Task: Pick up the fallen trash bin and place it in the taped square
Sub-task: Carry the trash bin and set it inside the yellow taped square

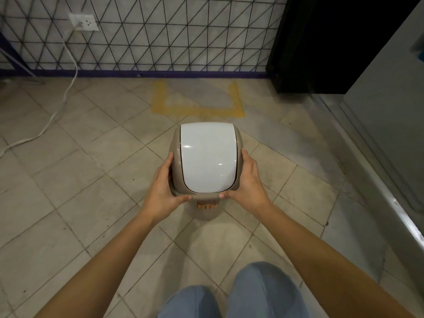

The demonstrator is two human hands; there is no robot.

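A beige trash bin with a white swing lid is upright in the middle of the head view, seen from above. My left hand grips its left side and near rim. On the opposite side, my right hand grips the rim. Whether the bin's base touches the tiled floor is hidden by its top. The square of yellow tape lies on the floor just beyond the bin, close to the wall.
A wall with black triangle mesh runs behind the taped square. A white cable trails from a wall socket across the left floor. A dark cabinet and a grey appliance with a metal edge stand on the right.
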